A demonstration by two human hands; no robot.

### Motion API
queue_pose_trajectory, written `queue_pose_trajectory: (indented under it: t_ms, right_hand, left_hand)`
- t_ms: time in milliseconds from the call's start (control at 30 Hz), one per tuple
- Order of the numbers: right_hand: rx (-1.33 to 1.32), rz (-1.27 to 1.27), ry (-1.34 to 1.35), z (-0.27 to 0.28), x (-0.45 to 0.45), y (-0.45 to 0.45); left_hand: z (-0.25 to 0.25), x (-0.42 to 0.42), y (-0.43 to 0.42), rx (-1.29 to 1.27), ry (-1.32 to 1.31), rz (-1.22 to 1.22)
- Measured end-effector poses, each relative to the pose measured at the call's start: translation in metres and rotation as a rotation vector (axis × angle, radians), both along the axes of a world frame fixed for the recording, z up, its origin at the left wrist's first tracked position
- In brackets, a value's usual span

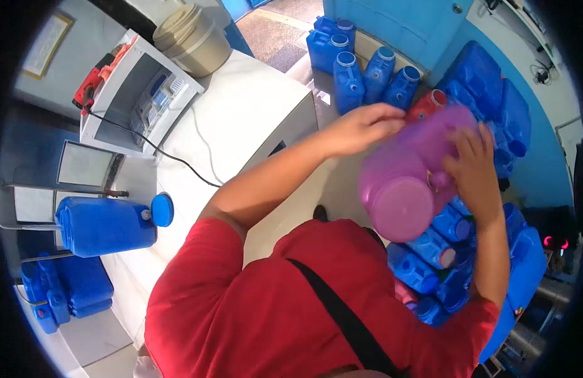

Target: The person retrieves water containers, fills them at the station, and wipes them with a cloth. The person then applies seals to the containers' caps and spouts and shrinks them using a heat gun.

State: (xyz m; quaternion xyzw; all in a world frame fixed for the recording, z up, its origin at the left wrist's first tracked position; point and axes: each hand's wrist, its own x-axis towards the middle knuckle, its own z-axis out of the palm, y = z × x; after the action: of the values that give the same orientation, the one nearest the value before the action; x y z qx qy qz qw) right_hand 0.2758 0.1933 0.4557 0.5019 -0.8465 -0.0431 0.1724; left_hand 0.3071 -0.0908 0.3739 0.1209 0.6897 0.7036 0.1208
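A purple plastic jug (401,208) with a round pink lid is tilted in front of me to the right, lid end toward me, its far end blurred by motion. My right hand (473,165) lies on the jug's right side with its fingers curled against it. At the jug's upper left is my left hand (370,129), fingers stretched out; whether the fingertips touch the jug I cannot tell. Just beyond the jug stands a red container (426,106) with a white-rimmed cap.
Several blue jugs (349,85) stand by the blue door (392,25). More blue jugs (423,268) lie below the purple one and along the right wall. The white counter (253,94) bears a beige bucket (194,44), a blue container (105,227), a blue lid (162,210) and a cable.
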Motion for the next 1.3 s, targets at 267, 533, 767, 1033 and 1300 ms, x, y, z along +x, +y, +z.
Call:
queue_pose_trajectory:
  t_ms: [267, 533, 767, 1033, 1300]
  right_hand:
    - [-0.539, 0.365, 0.127, 0.081, -0.044, -0.079]
    - [-0.852, -0.217, -0.832, -0.008, -0.145, -0.018]
    - [-0.693, -0.243, -1.989, -0.063, -0.191, -0.061]
    - [-1.186, 0.512, -1.224, -0.067, -0.207, -0.098]
    - [-1.049, 0.259, -1.485, -0.124, -0.207, -0.135]
  left_hand:
    - [0.095, 0.005, 0.020, 0.816, 0.086, 0.036]
    - [0.100, -0.015, 0.058, 0.349, 0.577, 0.473]
    - [0.069, -0.049, 0.085, -0.322, 0.745, 0.495]
    - [0.052, -0.073, 0.069, -0.610, 0.632, 0.620]
    - [0.058, -0.092, 0.065, -0.600, 0.738, 0.604]
